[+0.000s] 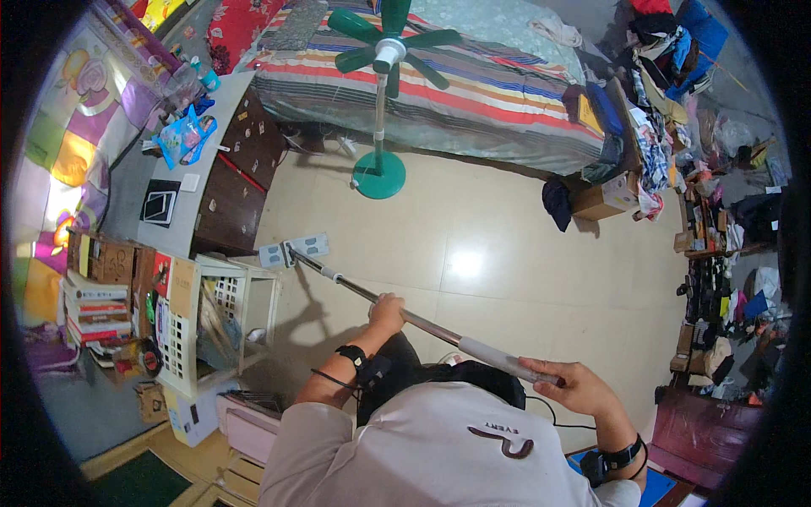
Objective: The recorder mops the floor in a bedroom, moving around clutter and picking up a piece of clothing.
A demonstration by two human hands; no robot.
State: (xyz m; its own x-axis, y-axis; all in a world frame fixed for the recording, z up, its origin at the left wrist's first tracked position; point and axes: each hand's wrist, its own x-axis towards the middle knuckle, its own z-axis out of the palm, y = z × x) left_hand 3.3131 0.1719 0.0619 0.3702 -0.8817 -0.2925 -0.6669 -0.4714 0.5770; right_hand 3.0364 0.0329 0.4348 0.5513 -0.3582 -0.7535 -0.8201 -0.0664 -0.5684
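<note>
Head view: a mop (431, 326) slants across the middle, with both hands on its long pole. Its flat, pale head (314, 245) lies on the tan floor (524, 279) at 9 o'clock, and its grey handle (494, 356) runs out to 4 o'clock. The left hand (389, 314), near 6 o'clock, is curled around the shiny part of the pole. The right hand (579, 384), at 4 o'clock, lies over the top end of the handle with its fingers stretched out — I cannot tell how tightly it holds on.

At 12 o'clock a green fan (379, 176) stands on the floor, in front of a bed (498, 118) with a stripy cover. A desk (224, 114) at 10 o'clock has a blue bag (182, 137) on it. At 8 o'clock is a white rack (175, 355) full of little holes — right near some books (101, 308). A brown box (604, 201) sits between 2 and 3 o'clock, beside the bed.
</note>
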